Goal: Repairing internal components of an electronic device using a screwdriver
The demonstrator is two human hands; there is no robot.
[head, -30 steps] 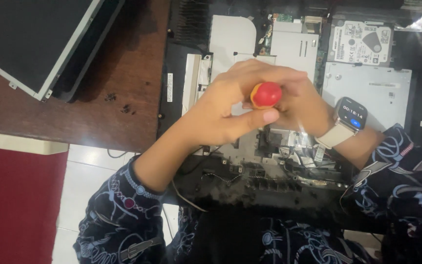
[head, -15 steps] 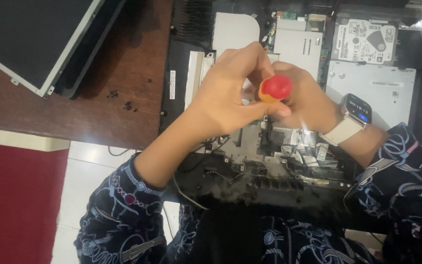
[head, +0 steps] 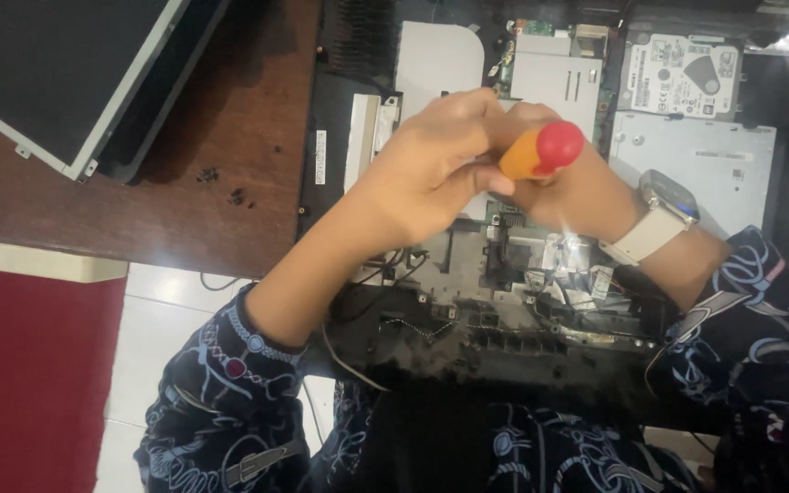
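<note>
An opened black laptop chassis point(head: 340, 82) lies on a brown wooden table point(head: 184, 219), its boards and metal plates bare. Over its middle, both hands close around a screwdriver with an orange handle and red cap point(head: 541, 150). My left hand point(head: 436, 173) comes in from the lower left and wraps the handle from the left side. My right hand point(head: 577, 199), with a white-strapped watch point(head: 664, 208) on the wrist, holds it from below right. The shaft and tip are hidden behind the fingers.
A silver hard drive point(head: 678, 78) and a grey optical drive point(head: 696, 160) sit at the chassis's upper right. A detached screen panel point(head: 57, 73) lies at the top left. Small dark screws point(head: 221, 187) are scattered on the wood. A red surface point(head: 29, 383) and white floor show below left.
The screwdriver handle has shifted to the right and tilted, its red cap now pointing right. Both hands have stayed around it and moved slightly with it.
</note>
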